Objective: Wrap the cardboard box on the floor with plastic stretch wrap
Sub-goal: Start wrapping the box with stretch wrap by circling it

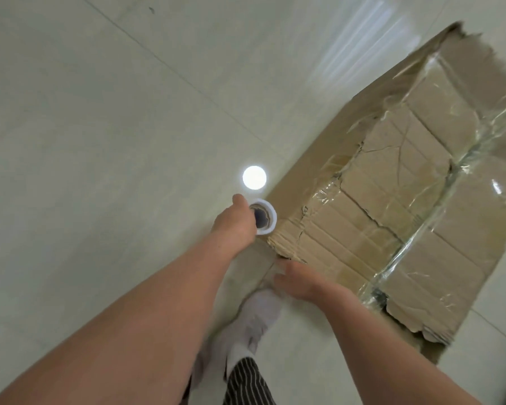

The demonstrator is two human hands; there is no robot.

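I see my left hand [235, 222] closed around the stretch wrap roll [263, 217], held upright just off the near corner of the cardboard box [398, 182] on the floor [100, 127]. My right hand [300, 280] lies open, fingers spread, at the box's near edge, gripping nothing I can make out. Clear film [438, 182] already bands the box's top. A white-socked foot [254, 320] stands below the hands.

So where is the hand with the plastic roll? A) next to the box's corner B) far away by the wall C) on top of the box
A: the left hand grips the roll right beside the cardboard box's near corner.
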